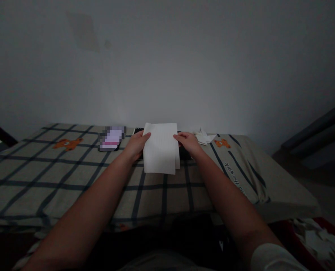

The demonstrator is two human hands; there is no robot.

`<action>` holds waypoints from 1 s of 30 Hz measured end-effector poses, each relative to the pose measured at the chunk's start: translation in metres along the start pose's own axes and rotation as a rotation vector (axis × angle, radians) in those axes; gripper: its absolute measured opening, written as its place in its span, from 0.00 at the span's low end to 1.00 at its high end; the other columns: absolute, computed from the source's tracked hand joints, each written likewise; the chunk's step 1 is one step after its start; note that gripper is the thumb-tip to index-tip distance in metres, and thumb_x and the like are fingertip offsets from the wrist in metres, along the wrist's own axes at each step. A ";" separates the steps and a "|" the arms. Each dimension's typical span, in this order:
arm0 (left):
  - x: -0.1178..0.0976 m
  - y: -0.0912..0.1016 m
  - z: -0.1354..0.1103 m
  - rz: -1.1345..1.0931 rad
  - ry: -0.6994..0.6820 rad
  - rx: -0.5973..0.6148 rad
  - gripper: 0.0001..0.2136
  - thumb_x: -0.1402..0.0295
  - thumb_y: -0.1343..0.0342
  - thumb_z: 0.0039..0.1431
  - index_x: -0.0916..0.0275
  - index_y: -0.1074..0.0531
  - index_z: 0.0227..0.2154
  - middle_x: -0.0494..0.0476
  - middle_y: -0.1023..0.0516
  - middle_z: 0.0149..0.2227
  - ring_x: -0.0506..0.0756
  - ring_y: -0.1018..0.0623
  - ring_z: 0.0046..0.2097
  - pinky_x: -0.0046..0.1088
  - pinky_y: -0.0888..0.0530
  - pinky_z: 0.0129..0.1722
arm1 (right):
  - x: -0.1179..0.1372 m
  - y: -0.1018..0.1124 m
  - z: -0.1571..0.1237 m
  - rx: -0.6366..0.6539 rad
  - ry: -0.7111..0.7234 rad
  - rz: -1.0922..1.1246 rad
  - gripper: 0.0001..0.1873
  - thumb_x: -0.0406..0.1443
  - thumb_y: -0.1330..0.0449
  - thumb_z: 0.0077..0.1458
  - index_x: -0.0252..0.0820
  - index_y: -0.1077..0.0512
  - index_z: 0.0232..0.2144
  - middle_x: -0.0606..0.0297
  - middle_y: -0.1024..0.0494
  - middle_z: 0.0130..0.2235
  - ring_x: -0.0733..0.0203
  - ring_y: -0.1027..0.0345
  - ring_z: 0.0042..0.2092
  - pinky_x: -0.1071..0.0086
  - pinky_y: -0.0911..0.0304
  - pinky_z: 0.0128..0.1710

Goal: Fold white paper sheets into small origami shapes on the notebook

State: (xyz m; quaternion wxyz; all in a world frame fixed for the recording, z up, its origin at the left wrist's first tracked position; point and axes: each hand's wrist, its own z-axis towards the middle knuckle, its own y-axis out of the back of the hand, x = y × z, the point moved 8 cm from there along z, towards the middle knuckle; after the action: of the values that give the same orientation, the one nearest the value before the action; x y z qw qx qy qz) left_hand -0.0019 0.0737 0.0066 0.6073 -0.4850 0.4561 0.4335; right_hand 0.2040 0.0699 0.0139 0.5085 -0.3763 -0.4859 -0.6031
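Between my two hands a sheet of white lined paper is held up, bent over at its top with a second layer showing behind its right edge. My left hand pinches the paper's left edge, thumb in front. On the opposite edge, the thumb and fingers of my right hand grip it. Behind the paper lies a dark, flat thing, mostly hidden, so its kind cannot be made out. Just right of my right hand rests a folded white paper piece with pointed ends.
A phone with a lit, blurred screen lies to the left on the checked cloth. A pale wall rises directly behind. At the lower right, a red container holds many white paper scraps.
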 end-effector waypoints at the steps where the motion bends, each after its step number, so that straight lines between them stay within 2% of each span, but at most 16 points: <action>1: 0.000 0.000 0.000 0.006 -0.009 -0.003 0.17 0.61 0.40 0.48 0.67 0.28 0.39 0.60 0.22 0.34 0.54 0.24 0.33 0.28 0.29 0.32 | -0.001 0.001 0.001 -0.018 -0.002 0.012 0.15 0.46 0.40 0.44 0.39 0.30 0.25 0.68 0.31 0.24 0.68 0.41 0.24 0.72 0.45 0.26; 9: -0.002 0.001 -0.003 0.061 -0.002 -0.061 0.17 0.61 0.38 0.45 0.67 0.27 0.36 0.61 0.23 0.36 0.54 0.25 0.32 0.28 0.30 0.30 | 0.004 0.005 0.002 -0.045 0.047 -0.111 0.19 0.47 0.45 0.49 0.40 0.34 0.16 0.69 0.34 0.18 0.67 0.42 0.22 0.71 0.45 0.25; 15: 0.001 0.005 0.000 0.075 0.009 -0.086 0.16 0.60 0.38 0.44 0.67 0.28 0.34 0.60 0.23 0.33 0.55 0.25 0.31 0.28 0.31 0.29 | 0.004 0.004 0.002 -0.045 0.054 0.030 0.14 0.45 0.42 0.47 0.39 0.28 0.26 0.68 0.31 0.22 0.67 0.40 0.24 0.71 0.44 0.26; 25: -0.004 0.004 -0.003 -0.020 0.016 -0.036 0.15 0.58 0.39 0.46 0.66 0.28 0.31 0.56 0.25 0.30 0.52 0.27 0.29 0.26 0.32 0.29 | 0.007 0.006 0.000 -0.016 0.019 0.019 0.11 0.42 0.42 0.47 0.39 0.30 0.22 0.68 0.32 0.20 0.68 0.40 0.23 0.71 0.44 0.26; 30: -0.004 0.000 -0.003 0.022 0.025 -0.007 0.14 0.60 0.40 0.46 0.66 0.29 0.31 0.57 0.25 0.31 0.52 0.27 0.29 0.27 0.32 0.29 | 0.006 0.011 0.000 -0.087 -0.010 0.016 0.10 0.42 0.41 0.46 0.39 0.27 0.25 0.66 0.29 0.23 0.66 0.39 0.26 0.70 0.43 0.29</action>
State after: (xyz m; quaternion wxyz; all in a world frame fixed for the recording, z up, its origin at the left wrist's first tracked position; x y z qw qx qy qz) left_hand -0.0032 0.0706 0.0097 0.5950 -0.4876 0.4676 0.4354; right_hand 0.2137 0.0679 0.0218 0.4939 -0.4050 -0.4588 -0.6177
